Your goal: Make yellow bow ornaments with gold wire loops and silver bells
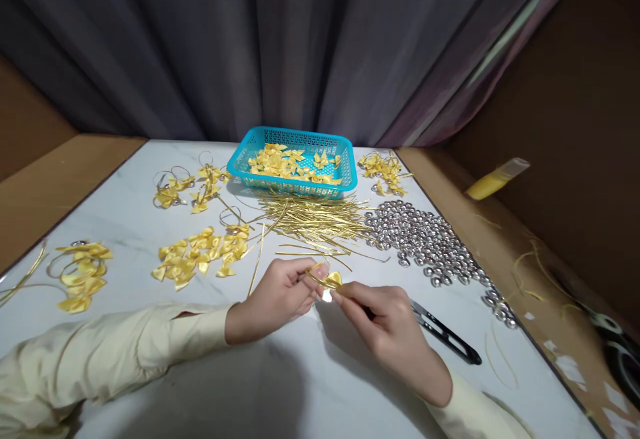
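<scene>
Mostly, my remote feed took in a dark pleated curtain [300, 45] hanging behind the blue basket [353, 172], and a white table [130, 215] spreading under and in front of it. The basket held loose bows [274, 161]. To its front right spread a heap of silver beads [420, 235]; just in front of it lay a sheaf of golden strands [315, 219]. A cluster of bows [186, 257] rested to its front left, and some ringed bows [167, 197] lay near its left end.

Well in front of the basket, beyond the strands, I had both of the wearer's hands: the left hand [273, 299] and the right hand [387, 322], close together. A black tool [463, 351] lay partly covered by the right one. The left pinched a yellow bow [334, 280]; the right had its fingertips drawn together on a golden strand [314, 277] running along that bow, though the fingers hid just how the two met.

I judged the step to be fitting strand to bow. As I read it, the next move called for a steady left pinch and small, careful right-hand work, without creasing the glossy fabric.
</scene>
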